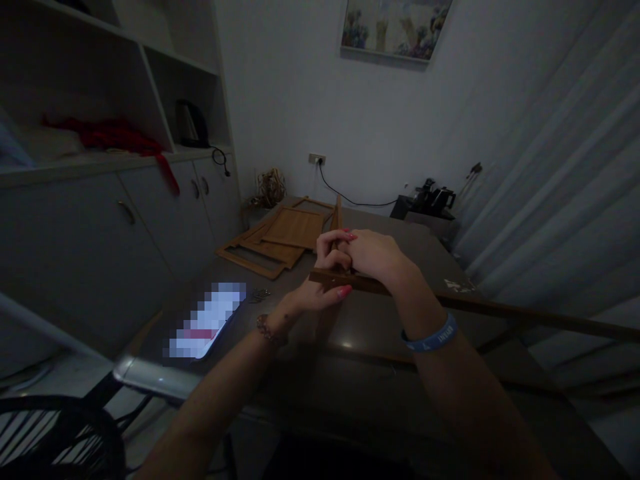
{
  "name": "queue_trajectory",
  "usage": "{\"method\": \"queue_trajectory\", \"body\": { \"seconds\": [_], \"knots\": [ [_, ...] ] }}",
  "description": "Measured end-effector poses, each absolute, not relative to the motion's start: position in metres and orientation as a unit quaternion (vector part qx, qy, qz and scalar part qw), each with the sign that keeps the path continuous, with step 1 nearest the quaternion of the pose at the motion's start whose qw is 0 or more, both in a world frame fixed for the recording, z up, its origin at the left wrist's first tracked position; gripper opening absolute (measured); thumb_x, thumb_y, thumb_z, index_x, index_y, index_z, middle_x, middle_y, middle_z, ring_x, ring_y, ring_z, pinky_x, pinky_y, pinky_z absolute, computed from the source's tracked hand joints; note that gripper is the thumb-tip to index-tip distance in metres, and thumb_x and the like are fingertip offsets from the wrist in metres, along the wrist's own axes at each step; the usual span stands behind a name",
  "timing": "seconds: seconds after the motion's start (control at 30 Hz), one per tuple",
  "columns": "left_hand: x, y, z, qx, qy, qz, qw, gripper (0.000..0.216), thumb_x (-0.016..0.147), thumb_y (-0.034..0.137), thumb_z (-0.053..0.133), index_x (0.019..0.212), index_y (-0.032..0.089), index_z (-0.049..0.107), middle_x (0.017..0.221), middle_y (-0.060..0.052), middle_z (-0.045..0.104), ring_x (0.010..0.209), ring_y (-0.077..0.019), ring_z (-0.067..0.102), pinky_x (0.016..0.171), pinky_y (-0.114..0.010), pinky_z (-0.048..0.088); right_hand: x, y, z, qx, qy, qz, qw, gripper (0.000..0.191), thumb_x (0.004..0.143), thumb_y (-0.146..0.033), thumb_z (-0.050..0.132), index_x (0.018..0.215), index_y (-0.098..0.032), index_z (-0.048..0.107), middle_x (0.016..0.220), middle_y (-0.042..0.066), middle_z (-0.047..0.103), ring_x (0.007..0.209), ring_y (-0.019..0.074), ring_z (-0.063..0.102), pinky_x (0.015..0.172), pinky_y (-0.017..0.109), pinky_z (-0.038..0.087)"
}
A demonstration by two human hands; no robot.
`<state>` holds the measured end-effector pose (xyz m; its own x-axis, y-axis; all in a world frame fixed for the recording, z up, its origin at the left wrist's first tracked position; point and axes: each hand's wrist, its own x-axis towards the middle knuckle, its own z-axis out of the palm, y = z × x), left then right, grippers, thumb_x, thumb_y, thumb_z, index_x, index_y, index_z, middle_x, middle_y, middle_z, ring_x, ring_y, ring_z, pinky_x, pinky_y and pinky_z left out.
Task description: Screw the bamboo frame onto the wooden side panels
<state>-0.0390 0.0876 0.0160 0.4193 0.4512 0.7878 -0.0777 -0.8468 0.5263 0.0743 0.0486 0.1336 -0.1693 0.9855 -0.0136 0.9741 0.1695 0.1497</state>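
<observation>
Over the table, my left hand [327, 270] is closed around the end of a long wooden strip [480, 305], with its thumb along the near side. The strip stretches off to the right edge of the view. Another wooden piece [337, 213] stands upright just behind my fingers and seems to meet the strip there. My right hand [375, 252] is bent over this corner, touching my left fingers. Its fingers are curled, and whatever they pinch is hidden behind the hand.
Flat wooden panels and frames [295, 228] lie at the far left of the table [370, 330]. A lit phone [207, 321] and small metal bits [260, 295] are nearer. A black chair [60, 433] stands lower left, cabinets [155, 193] left, black appliances [433, 198] at the back right.
</observation>
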Motion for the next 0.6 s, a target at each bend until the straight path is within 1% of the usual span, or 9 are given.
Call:
{"method": "queue_trajectory", "body": {
  "seconds": [0.1,0.23,0.43,0.53,0.6],
  "knots": [
    [-0.04,0.085,0.016,0.813,0.125,0.508,0.256,0.054,0.081,0.076,0.036,0.088,0.023,0.044,0.109,-0.009,0.05,0.116,-0.0264,0.046,0.094,-0.04,0.05,0.078,0.05,0.134,0.638,0.766,0.047,0.056,0.032,0.091,-0.03,0.043,0.108,-0.021,0.069,0.11,0.012,0.07,0.1,0.0226,0.065,0.075,0.028,0.047],
    [-0.042,0.083,0.015,0.825,0.139,0.478,0.268,0.054,0.084,0.075,0.031,0.088,0.022,0.046,0.102,-0.009,0.052,0.105,-0.0248,0.051,0.084,-0.037,0.053,0.081,0.052,0.132,0.64,0.765,0.043,0.053,0.032,0.09,-0.032,0.044,0.104,-0.021,0.071,0.109,0.012,0.071,0.099,0.0228,0.065,0.073,0.027,0.047],
    [-0.042,0.084,0.016,0.829,0.129,0.474,0.268,0.057,0.084,0.076,0.028,0.086,0.022,0.045,0.093,-0.008,0.051,0.094,-0.0238,0.051,0.082,-0.038,0.055,0.081,0.052,0.133,0.642,0.764,0.039,0.047,0.032,0.088,-0.033,0.045,0.102,-0.02,0.071,0.112,0.012,0.07,0.097,0.0248,0.066,0.069,0.028,0.045],
    [-0.042,0.085,0.015,0.839,0.124,0.462,0.258,0.056,0.086,0.074,0.026,0.087,0.022,0.046,0.098,-0.009,0.051,0.1,-0.025,0.051,0.087,-0.039,0.053,0.084,0.036,0.139,0.677,0.735,0.037,0.009,0.041,0.094,-0.04,0.034,0.101,-0.019,0.07,0.105,0.012,0.072,0.09,0.0241,0.067,0.064,0.028,0.041],
    [-0.042,0.086,0.015,0.84,0.099,0.478,0.235,0.05,0.089,0.069,0.026,0.087,0.022,0.045,0.111,-0.011,0.05,0.111,-0.0267,0.048,0.096,-0.042,0.049,0.089,0.017,0.141,0.705,0.707,0.046,-0.034,0.047,0.096,-0.045,0.028,0.096,-0.021,0.069,0.099,0.01,0.073,0.084,0.0222,0.066,0.06,0.028,0.037]
  ]
}}
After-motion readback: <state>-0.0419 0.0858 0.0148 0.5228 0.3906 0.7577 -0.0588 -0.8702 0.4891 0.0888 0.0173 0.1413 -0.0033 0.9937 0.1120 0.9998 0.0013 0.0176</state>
